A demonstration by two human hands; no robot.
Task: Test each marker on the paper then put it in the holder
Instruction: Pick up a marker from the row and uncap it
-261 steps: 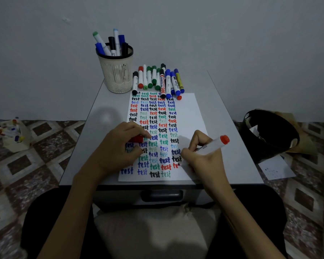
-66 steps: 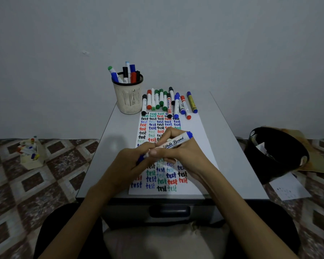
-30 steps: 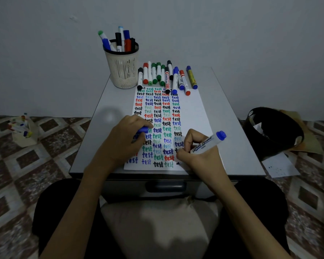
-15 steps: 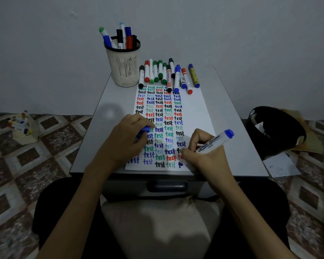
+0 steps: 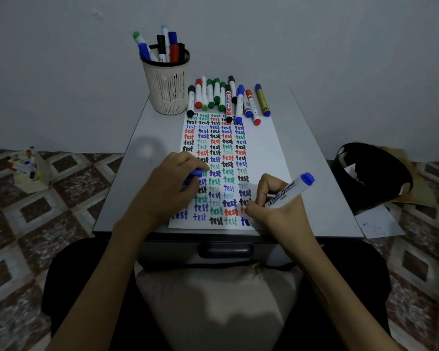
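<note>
A white paper (image 5: 264, 148) filled with rows of the word "test" in several colours lies on the small grey table (image 5: 312, 158). My right hand (image 5: 274, 206) grips a white marker with a blue end (image 5: 289, 191), its tip down on the paper's lower right part, where a blue "te" shows. My left hand (image 5: 167, 188) rests on the paper's left side and holds the blue cap (image 5: 194, 173) in its fingers. A cream mesh holder (image 5: 166, 87) with several markers stands at the table's far left. A row of capped markers (image 5: 226, 100) lies beside it.
A black bin (image 5: 373, 176) stands on the floor to the right, with a loose sheet (image 5: 378, 224) in front of it. A small box of markers (image 5: 28, 168) sits on the patterned floor at left. A cushion (image 5: 213, 300) lies on my lap.
The blue marker was uncapped and its tip brought down to the paper's lower right. Over the last second my right hand writes there while my left hand keeps holding the cap.
</note>
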